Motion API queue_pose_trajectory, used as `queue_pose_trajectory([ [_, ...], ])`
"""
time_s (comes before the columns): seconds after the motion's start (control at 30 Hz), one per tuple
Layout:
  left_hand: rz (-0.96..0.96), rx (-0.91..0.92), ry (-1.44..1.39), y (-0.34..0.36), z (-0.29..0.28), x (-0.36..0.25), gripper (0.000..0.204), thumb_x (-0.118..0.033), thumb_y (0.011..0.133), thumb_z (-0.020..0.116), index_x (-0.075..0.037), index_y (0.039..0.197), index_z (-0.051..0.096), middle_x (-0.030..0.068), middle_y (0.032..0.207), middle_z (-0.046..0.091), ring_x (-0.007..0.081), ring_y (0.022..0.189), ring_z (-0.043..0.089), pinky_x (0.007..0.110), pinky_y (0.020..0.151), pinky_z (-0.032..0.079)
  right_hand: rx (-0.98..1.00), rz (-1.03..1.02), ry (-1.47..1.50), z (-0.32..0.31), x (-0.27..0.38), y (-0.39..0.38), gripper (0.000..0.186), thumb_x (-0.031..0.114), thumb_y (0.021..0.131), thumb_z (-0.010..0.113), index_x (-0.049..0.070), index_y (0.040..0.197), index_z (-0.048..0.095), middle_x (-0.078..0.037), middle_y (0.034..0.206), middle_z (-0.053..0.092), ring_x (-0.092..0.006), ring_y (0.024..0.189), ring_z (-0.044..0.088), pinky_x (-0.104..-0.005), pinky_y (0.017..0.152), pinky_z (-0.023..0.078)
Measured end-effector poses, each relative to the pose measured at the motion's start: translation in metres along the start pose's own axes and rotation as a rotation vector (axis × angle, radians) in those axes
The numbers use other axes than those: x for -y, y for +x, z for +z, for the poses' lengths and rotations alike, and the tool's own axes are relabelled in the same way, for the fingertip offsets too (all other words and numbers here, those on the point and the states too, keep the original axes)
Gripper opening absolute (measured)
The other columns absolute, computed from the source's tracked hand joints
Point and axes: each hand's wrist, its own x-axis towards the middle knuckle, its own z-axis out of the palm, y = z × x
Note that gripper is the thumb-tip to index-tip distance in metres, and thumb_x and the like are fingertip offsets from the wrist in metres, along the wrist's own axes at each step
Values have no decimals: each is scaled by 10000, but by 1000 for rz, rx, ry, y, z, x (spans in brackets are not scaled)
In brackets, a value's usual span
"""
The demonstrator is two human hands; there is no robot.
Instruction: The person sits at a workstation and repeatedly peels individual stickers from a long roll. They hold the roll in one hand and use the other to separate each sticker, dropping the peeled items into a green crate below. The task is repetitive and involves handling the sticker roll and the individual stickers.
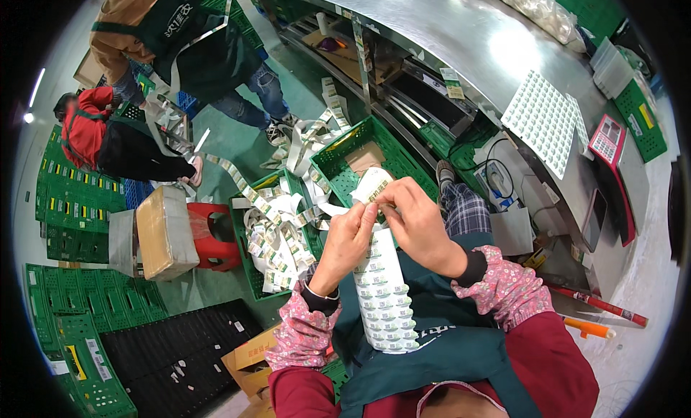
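My left hand [343, 241] is closed, thumb and fingers pinching the lower edge of a white and tan printed paper label [374, 182]. Against that same label my right hand [417, 223] is closed too, its fingertips pinched at the right side. Whether a small sticker lies between the right fingertips is hidden. Below both hands, a long white sheet of small round green-and-grey stickers [385, 295] rests on my dark green apron. Its right edge is scalloped. Just beyond the hands stands a green crate [338, 159] with a piece of brown cardboard inside.
Left of me, another green crate [248, 274] overflows with label strips. A steel table [446, 29] carries a second sticker sheet [545, 119] and a red calculator [608, 136]. A red stool [214, 238] and a carton [165, 234] stand left. Two people work at far left.
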Motion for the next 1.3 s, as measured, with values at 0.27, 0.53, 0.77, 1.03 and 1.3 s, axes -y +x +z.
queue_pose_trajectory([
  [0.27, 1, 45, -283, 2, -2, -21, 281, -258, 968, 550, 14, 917, 601, -15, 567, 466, 60, 542, 419, 289, 476, 342, 143, 526, 843, -25, -25, 17, 160, 86, 870, 660, -10, 985, 602, 8, 881, 617, -45, 784, 551, -207, 716, 453],
  [0.53, -256, 162, -531, 8, -3, 3, 374, -339, 991, 501, -4, 1071, 646, -64, 763, 613, -3, 591, 482, 176, 520, 377, 100, 617, 926, -42, -18, 43, 293, 115, 879, 628, 20, 1127, 503, -35, 1000, 532, -76, 788, 534, -214, 655, 482],
  [0.77, -310, 132, -684, 10, -4, -1, 367, -331, 1000, 480, -2, 1093, 612, -31, 810, 627, -2, 596, 506, 166, 507, 387, 182, 588, 1104, -46, -4, 19, 367, -49, 823, 525, 1, 1181, 460, -73, 1123, 471, -167, 1063, 500, -300, 767, 541],
  [1.03, -273, 139, -780, 4, -10, -2, 332, -301, 998, 490, -6, 1109, 595, -10, 848, 633, 15, 660, 540, 171, 557, 423, 91, 499, 932, -26, -3, 11, 374, -86, 801, 473, 2, 1165, 480, -73, 1130, 459, -169, 1089, 498, -283, 785, 540],
  [1.3, -130, 100, -753, 5, 1, -2, 336, -66, 934, 574, 9, 1252, 497, 40, 1110, 635, 62, 923, 600, 216, 769, 484, 59, 269, 433, -17, 10, 7, 332, -69, 780, 540, -15, 1104, 500, -130, 1109, 483, -237, 1036, 544, -257, 737, 547],
])
